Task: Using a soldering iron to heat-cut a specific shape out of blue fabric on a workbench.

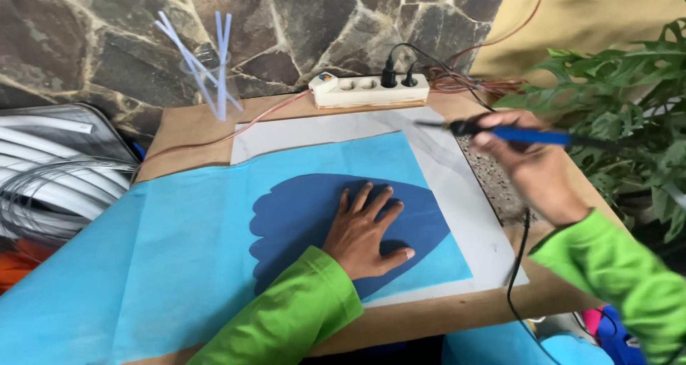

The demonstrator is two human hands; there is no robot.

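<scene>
Power strip (pixel 370 90) and glue sticks (pixel 214 65) far; left hand (pixel 368 233) flat, fingers spread, holding nothing, pressing the dark blue shape (pixel 300 215); right hand (pixel 532 165) raised, gripping a blue-handled soldering iron (pixel 511 132).

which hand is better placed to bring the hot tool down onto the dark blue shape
Right, most likely. The right hand already grips the blue-handled tool, raised above the table edge. The left hand lies flat, fingers spread, pinning the dark blue shape.
</scene>
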